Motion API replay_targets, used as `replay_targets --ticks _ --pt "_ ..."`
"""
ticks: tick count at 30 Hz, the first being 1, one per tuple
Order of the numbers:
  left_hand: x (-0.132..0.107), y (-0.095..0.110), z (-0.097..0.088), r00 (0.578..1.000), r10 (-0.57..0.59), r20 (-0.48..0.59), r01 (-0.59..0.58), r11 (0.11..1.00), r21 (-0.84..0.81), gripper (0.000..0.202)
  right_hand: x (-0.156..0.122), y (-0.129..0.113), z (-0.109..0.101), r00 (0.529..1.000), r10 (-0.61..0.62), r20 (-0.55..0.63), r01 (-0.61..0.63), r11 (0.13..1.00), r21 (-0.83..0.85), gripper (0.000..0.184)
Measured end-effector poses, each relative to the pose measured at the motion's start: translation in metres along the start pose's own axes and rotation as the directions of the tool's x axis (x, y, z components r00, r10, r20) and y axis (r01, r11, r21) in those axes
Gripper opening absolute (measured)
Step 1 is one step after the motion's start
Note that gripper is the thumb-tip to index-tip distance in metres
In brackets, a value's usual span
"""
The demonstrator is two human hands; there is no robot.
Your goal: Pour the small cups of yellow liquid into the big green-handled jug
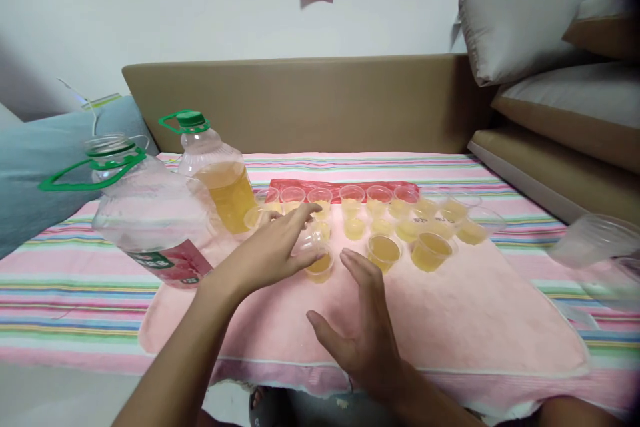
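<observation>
My left hand (pixel 275 247) reaches over the left end of the cups with its fingers spread, and its thumb lies over the rim of a front plastic cup (pixel 320 271) of yellow liquid. Whether the thumb touches the rim I cannot tell. A clear plastic piece (pixel 313 238) shows between thumb and fingers, partly hidden. Lower and to the right, my right hand (pixel 367 320) is open and empty, thumb and forefinger apart. Right of the front cup stand a second cup (pixel 384 251) and a third cup (pixel 431 252) of yellow liquid. Several cups (pixel 379 200) stand in rows behind.
At left stand an uncapped, clear-looking jug (pixel 155 213) and a green-capped jug (pixel 227 190) of yellow liquid. A red plastic bag (pixel 345 187) lies behind the cups. Stacked clear cups (pixel 595 240) lie at right. The pink mat (pixel 475 320) covers part of the striped cloth (pixel 75 307).
</observation>
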State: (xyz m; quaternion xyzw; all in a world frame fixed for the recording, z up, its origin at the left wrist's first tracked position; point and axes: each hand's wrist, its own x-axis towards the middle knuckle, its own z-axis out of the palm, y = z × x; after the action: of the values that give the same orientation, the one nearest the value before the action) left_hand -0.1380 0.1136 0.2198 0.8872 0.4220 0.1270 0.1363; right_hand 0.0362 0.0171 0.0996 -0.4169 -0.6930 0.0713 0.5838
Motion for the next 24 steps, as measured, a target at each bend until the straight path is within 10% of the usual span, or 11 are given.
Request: replay_targets --ticks 11,17,24 --pt "0.001 -0.01 0.005 0.995 -0.099 0.0 0.099 0.995 0.011 0.045 0.028 0.011 -0.02 0.997 0.069 0.027 -0.068 0.997 -0.036 0.045" --pt "0.002 -0.006 0.001 1.0 0.008 -0.016 -0.007 0.998 0.06 0.037 0.07 0.027 -0.023 0.952 -0.144 0.27 0.176 0.979 -0.098 0.055" --pt "0.005 0.001 0.0 0.992 0.05 -0.118 -0.051 0.999 -0.007 0.072 0.087 0.03 -0.012 0.941 -0.127 0.312 0.151 0.987 -0.055 0.052"
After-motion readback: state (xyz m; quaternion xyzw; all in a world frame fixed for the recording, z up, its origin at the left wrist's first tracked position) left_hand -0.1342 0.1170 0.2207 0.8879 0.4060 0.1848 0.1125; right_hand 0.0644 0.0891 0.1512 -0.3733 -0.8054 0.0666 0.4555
